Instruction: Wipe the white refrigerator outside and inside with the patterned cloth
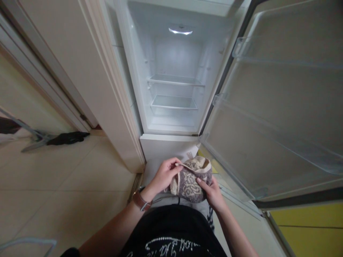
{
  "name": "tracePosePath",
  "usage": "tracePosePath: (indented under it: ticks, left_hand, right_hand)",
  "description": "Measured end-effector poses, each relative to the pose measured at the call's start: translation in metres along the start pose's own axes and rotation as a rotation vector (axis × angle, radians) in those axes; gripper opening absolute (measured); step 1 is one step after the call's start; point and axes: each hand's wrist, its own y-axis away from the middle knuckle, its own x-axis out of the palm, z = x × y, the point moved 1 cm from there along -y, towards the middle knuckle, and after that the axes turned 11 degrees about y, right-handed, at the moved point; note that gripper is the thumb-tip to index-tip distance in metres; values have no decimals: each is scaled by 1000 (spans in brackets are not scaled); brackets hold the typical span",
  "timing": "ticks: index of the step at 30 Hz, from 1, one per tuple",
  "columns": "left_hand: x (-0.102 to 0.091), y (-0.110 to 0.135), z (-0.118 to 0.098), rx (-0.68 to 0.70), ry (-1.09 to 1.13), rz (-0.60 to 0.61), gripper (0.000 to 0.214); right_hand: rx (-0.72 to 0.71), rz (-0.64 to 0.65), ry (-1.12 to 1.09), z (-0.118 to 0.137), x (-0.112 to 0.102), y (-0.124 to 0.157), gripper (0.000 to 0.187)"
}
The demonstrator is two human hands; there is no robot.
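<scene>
A folded cloth (191, 184), purple-grey and cream with a swirling pattern and a pale hem, is held between both hands in front of my body; it looks like a towel. My left hand (168, 173) pinches its hem at the upper left. On the right side, my right hand (211, 191) grips it with the thumb on top and the fingers hidden beneath. Just beyond the cloth stands a fridge (175, 53), open and lit inside, with glass shelves (174, 102) low in the compartment.
The fridge door (289, 96) swings wide to the right, with clear door racks (308, 153) on it. A door frame (107, 82) rises close on the left. Dark items (68, 138) lie on the tiled floor (66, 200). Yellow cabinet fronts (308, 228) show at lower right.
</scene>
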Motion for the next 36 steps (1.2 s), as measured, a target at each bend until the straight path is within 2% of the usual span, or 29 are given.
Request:
tracePosePath:
  ticks: [4, 6, 7, 9, 11, 12, 14, 16, 22, 25, 28, 30, 31, 32, 34, 35, 36]
  left_hand:
    - [-9, -10, 9, 76, -111, -158, 25]
    - [-21, -15, 22, 3, -88, -259, 32]
    - [-26, -17, 29, -95, -29, -282, 37]
    - [-34, -16, 42, -365, 173, -198, 49]
    - [-34, -11, 51, -596, 409, 12, 62]
    - [-32, -7, 54, -655, 509, 98, 67]
    - [-27, -1, 59, -665, 647, 139, 72]
    - [-21, 3, 65, -618, 690, 72, 73]
    - [-4, 3, 86, -365, 488, 13, 77]
    - [-3, -4, 99, -304, 356, -106, 69]
    - [-10, -17, 108, -277, 331, -234, 59]
    - [-18, -30, 109, -265, 360, -293, 57]
    - [-22, -37, 108, -262, 384, -311, 55]
    - [-26, -44, 107, -263, 416, -327, 54]
    - [-34, -59, 105, -294, 508, -328, 51]
    - [-37, -66, 104, -329, 562, -313, 50]
    - [-40, -73, 103, -378, 615, -291, 48]
  right_hand:
    - [42, 6, -73, -1, 6, 3, 57]
    - [98, -4, -172, 0, 8, 6, 64]
    - [133, -14, -228, 0, 7, 8, 69]
    - [198, -32, -320, 2, 6, 8, 73]
    - [253, -40, -339, 2, 4, 5, 68]
    - [277, -44, -315, 2, 3, 3, 64]
    - [306, -68, -226, -1, 2, -4, 58]
    - [287, -101, -105, -5, 1, -9, 58]
    - [66, -84, 286, -28, 3, -15, 62]
    - [8, -99, 377, -49, 6, -22, 58]
    - [-60, -247, 486, -69, 6, -33, 59]
    - [-201, -342, 613, -75, 6, -41, 64]
    - [-311, -315, 692, -75, 7, -45, 72]
    - [-433, -227, 773, -75, 10, -49, 83]
    - [-628, 36, 909, -72, 19, -59, 107]
    - [-677, 138, 954, -71, 25, -64, 114]
    - [-696, 186, 982, -70, 30, -70, 115]
